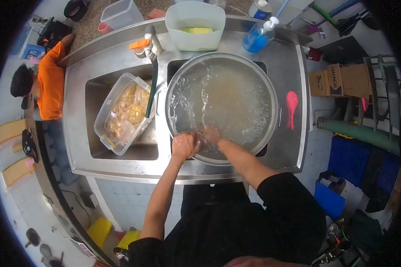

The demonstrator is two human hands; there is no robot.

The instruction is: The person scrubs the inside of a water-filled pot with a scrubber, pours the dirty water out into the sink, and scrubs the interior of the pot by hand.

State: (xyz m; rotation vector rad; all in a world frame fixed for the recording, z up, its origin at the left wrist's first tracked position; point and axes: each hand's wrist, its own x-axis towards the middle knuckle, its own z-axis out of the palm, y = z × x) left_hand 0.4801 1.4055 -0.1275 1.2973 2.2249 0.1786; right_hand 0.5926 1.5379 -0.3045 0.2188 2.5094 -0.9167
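A large round metal pot, full of cloudy water with bubbles, sits over the right sink basin. At its near-left edge my left hand is closed, with fingers curled inward just over the rim. Beside it, my right hand dips into the water, its fingers blurred and partly hidden. The two hands are close together, and whatever lies between them cannot be made out. A pink rice paddle rests on the steel counter to the right of the pot.
In the left basin stands a clear plastic tub of bagged food. A tap with a dark hose is behind it. Along the back are a translucent bin with a yellow sponge and a blue soap bottle. A person in orange is at far left.
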